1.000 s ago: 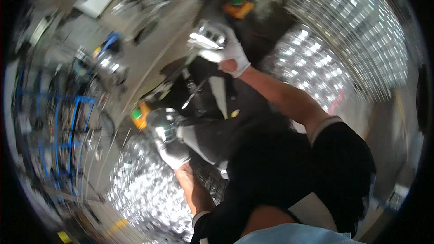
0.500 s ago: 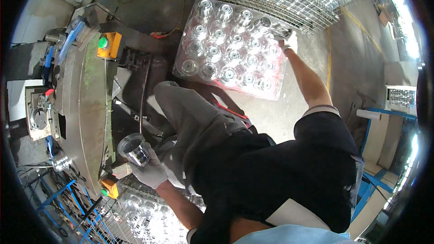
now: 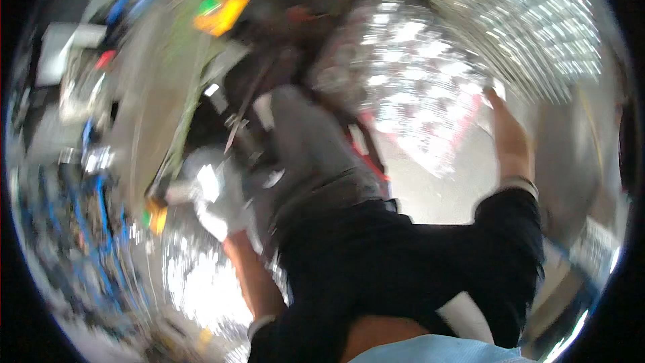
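Observation:
Motion blur smears the whole view. At the left, my gloved left hand [image 3: 220, 214] is closed around a shiny metal cup [image 3: 207, 178], beside the machine's edge and above a pile of bright metal pieces. My right arm reaches far out to the upper right. The gloved right hand [image 3: 496, 91] is at the right corner of a tray of shiny cups [image 3: 433, 161]; its fingers are too smeared to read, and whether it holds a cup does not show. Rows of glinting cups cover the tray.
A worn green-grey machine [image 3: 144, 101] stands along the left, with an orange button box [image 3: 225, 13] on top. Behind the tray is a wire basket [image 3: 537, 33] full of shiny pieces. Another pile of bright metal parts [image 3: 201, 282] lies below my left hand. Blue bars [image 3: 101, 228] stand lower left.
The view has swung, so the tray, basket and machine now appear shifted right and tilted. My left hand still holds the cup; my right hand remains by the tray's corner.

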`<state>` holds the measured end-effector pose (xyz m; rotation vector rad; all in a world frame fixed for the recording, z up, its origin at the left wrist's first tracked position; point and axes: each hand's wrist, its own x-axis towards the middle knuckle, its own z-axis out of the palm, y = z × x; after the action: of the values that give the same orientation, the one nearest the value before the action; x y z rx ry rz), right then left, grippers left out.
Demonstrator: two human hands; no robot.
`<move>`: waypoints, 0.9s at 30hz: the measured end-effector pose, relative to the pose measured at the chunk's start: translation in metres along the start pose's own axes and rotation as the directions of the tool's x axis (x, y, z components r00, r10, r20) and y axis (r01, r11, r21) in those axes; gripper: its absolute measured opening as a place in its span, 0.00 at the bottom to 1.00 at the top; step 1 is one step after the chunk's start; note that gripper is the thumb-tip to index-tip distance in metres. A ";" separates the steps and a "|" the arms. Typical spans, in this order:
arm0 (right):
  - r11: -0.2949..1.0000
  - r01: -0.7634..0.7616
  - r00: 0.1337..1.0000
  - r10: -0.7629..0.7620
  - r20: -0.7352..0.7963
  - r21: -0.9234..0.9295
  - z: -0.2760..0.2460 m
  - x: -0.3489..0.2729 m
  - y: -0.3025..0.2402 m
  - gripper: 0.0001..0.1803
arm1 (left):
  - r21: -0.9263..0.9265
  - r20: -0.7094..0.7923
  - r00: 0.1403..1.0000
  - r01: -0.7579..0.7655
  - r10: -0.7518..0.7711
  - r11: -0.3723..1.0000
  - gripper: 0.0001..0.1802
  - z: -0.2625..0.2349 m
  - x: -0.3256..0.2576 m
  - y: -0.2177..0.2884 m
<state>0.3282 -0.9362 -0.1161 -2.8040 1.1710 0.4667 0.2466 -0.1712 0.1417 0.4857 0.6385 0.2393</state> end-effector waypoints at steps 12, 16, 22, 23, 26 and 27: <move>0.841 0.194 0.977 -0.210 -0.024 0.505 0.031 0.034 -0.045 0.44 | -0.151 0.301 0.904 -0.270 0.304 0.951 0.32 0.027 0.000 0.060; 0.372 0.043 0.934 -0.345 0.095 0.927 0.050 -0.006 -0.151 0.44 | -0.188 0.378 0.850 -0.317 0.367 0.929 0.27 0.047 0.025 0.097; 0.365 0.546 0.626 -0.776 -0.078 0.755 -0.009 -0.205 -0.318 0.42 | -0.187 0.310 0.844 -0.396 0.437 0.899 0.21 0.093 0.116 0.160; 0.274 0.572 0.541 -0.835 -0.103 0.773 -0.026 -0.245 -0.341 0.42 | -0.190 0.312 0.879 -0.315 0.361 0.930 0.22 0.104 0.133 0.170; 0.259 0.792 0.377 -0.920 -0.110 0.553 -0.078 -0.344 -0.400 0.37 | -0.167 0.307 0.919 -0.203 0.247 0.965 0.26 0.136 0.179 0.195; 0.170 0.797 0.315 -0.936 -0.159 0.580 -0.088 -0.372 -0.415 0.36 | -0.167 0.300 0.926 -0.185 0.229 0.968 0.27 0.145 0.190 0.199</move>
<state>0.3958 -0.4039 0.0576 -2.1977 -0.4855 0.2278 0.4722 0.0165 0.2454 0.4476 0.2525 0.3940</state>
